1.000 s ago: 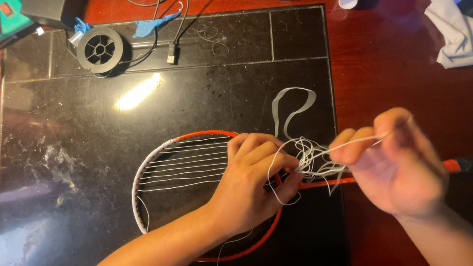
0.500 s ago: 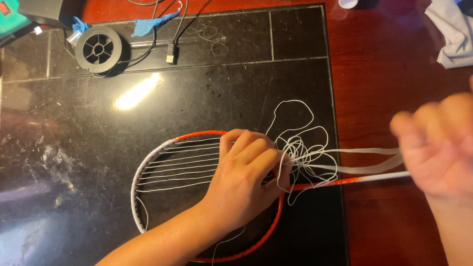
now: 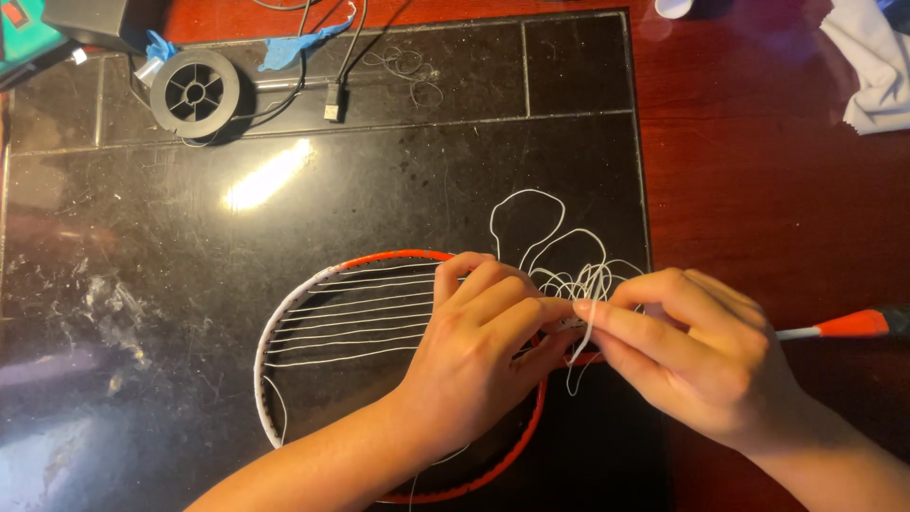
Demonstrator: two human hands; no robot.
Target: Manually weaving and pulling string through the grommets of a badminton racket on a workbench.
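Observation:
A red and white racket head [image 3: 284,322] lies on a black glossy slab, with several white strings running across its upper half. My left hand [image 3: 479,346] rests over the right side of the frame, its fingers pressing at the rim. My right hand [image 3: 692,351] meets it there and pinches the loose white string [image 3: 583,332] between thumb and forefinger. Slack string [image 3: 540,237] lies in tangled loops just above both hands. The racket shaft [image 3: 848,325] sticks out to the right past my right hand.
A black string spool [image 3: 194,92] sits at the far left with cables, a plug [image 3: 332,102] and blue tape scraps. A white cloth [image 3: 872,66] lies at the top right on the red-brown table [image 3: 758,161]. The black slab [image 3: 190,218] covers the left.
My right hand pulled the string far out to the right, then came back to the racket rim beside my left hand. The slack loops have settled above the hands.

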